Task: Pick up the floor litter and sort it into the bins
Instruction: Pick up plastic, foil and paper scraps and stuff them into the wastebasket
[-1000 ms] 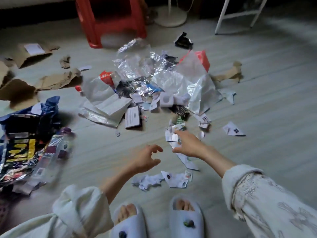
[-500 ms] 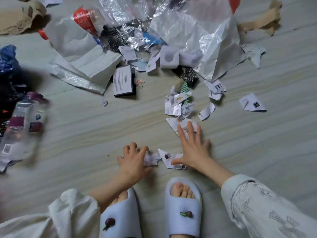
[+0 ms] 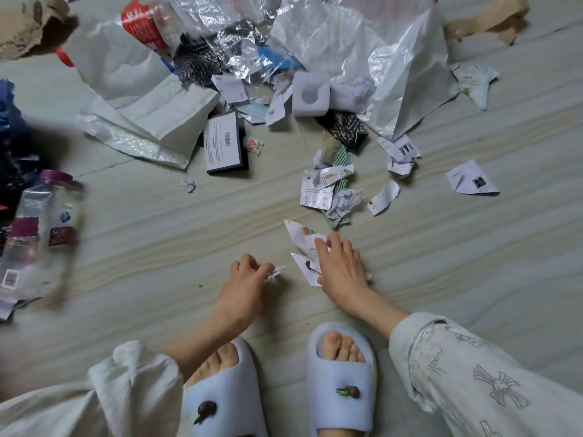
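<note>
On the floor by your slippers, your left hand (image 3: 249, 279) pinches a crumpled scrap (image 3: 273, 274), right hand (image 3: 340, 266) presses curled fingers on torn paper (image 3: 303, 238) — pickup step — next gather, lift, find a bin.

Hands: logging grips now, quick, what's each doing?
Left hand: pinching crumpled white paper scrap.
Right hand: fingers curled on torn white printed paper.
</note>
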Demonstrator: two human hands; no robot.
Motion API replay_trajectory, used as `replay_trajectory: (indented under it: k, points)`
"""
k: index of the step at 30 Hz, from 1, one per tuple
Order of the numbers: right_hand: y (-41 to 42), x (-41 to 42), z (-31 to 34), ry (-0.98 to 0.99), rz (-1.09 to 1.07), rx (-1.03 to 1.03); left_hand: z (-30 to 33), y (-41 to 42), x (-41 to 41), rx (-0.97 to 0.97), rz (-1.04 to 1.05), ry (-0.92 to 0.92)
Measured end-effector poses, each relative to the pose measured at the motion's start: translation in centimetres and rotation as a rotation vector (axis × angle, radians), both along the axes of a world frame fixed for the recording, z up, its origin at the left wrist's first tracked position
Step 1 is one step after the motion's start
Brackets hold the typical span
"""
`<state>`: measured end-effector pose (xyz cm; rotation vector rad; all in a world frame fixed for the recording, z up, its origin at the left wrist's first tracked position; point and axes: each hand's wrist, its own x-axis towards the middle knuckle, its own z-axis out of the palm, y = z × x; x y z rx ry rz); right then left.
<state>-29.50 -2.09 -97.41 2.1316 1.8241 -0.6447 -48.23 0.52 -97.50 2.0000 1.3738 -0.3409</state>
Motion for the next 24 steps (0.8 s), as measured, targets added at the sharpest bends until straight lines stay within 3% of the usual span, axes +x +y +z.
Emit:
replay_trajectory:
  k: [8,10,19,21,24]
  points:
    - [0.3,0.6,0.2,0.09,0.033,-0.081,1.0,0.8,-0.3,0.097,0.111,-0.127]
    - [0.4,0.7,0.5,0.135,0.01,-0.006,1.0,1.2,-0.2,0.123,0.147,-0.154]
    - [0.5,2.7,2.2,0.386,-0.458,0.258,0.9,2.2,1.5,0.178,0.188,-0.253]
    - [-0.1,3.6,2.3,0.43,-0.538,0.31,1.2,2.2,2.5,0.191,0.151,-0.253]
    - [-0.5,5.2,2.7,0.452,-0.645,0.35,1.4,1.6,4.4,0.19,-0.107,-0.248]
